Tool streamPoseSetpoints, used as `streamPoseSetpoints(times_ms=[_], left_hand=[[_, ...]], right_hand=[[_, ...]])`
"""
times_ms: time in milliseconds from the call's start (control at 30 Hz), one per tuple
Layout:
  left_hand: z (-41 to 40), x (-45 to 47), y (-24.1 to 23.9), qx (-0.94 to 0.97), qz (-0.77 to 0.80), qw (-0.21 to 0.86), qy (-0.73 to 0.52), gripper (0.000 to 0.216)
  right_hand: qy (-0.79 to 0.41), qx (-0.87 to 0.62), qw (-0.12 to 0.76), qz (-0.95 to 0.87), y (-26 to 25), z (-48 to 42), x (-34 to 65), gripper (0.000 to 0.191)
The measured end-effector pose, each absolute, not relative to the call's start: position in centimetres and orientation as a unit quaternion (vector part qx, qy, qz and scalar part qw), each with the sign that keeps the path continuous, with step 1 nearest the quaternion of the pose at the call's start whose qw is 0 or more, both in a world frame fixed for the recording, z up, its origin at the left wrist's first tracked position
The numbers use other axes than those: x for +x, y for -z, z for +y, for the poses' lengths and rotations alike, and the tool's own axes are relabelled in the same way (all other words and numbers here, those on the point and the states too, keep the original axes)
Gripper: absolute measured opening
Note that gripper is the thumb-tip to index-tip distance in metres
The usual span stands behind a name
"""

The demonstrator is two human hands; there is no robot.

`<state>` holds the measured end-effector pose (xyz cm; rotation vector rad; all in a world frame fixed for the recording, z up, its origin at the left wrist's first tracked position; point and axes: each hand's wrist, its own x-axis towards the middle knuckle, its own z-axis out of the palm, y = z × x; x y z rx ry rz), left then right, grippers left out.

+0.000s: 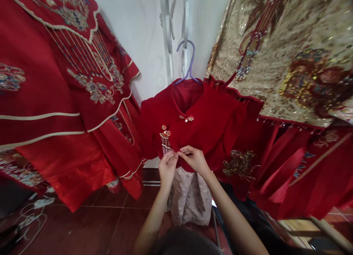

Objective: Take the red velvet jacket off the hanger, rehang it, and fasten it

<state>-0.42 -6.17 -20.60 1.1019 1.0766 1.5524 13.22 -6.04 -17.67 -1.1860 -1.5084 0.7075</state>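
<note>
A short red jacket hangs at the centre on a purple hanger. A beaded clasp closes its collar. On the chest is a gold brooch with bead strands, whose lower ends touch my left fingers. My left hand and my right hand meet at the jacket's front edge, below the collar. Both pinch a small front clasp there, mostly covered by my fingertips. Beneath the jacket hangs a pale patterned skirt.
Red embroidered garments hang close on the left. A gold sequined garment and red skirts crowd the right. Behind the hanger are metal uprights. White cables lie on the tiled floor at lower left.
</note>
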Motion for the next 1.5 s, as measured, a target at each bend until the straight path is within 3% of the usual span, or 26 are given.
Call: streamPoseSetpoints(times_ms=[600, 800, 933, 1200, 1367, 1500], left_hand=[[-5.0, -1.9, 19.8, 0.518, 0.448, 0.435, -0.585, 0.022], [-4.8, -2.1, 19.5, 0.578, 0.445, 0.388, -0.564, 0.016], [-4.9, -2.8, 20.2, 0.563, 0.471, 0.332, -0.592, 0.024], [-4.8, -6.5, 21.8, 0.472, 0.53, 0.259, -0.655, 0.023], [-5.3, -4.6, 20.4, 0.564, 0.497, 0.279, -0.598, 0.017], [-5.9, -2.8, 19.7, 0.669, 0.466, 0.219, -0.537, 0.021]], right_hand=[[-0.27, -0.507, 0.564, -0.594, 18.5, -6.1, 11.5, 0.02], [-0.271, -0.51, 0.569, -0.586, 18.4, -5.6, 11.4, 0.022], [-0.285, -0.525, 0.557, -0.577, 17.6, -6.6, 12.8, 0.028], [-0.311, -0.505, 0.695, -0.407, 15.7, -11.6, 16.1, 0.031], [-0.333, -0.505, 0.67, -0.431, 16.5, -10.8, 14.7, 0.029], [-0.345, -0.498, 0.628, -0.489, 18.6, -9.0, 12.6, 0.03]])
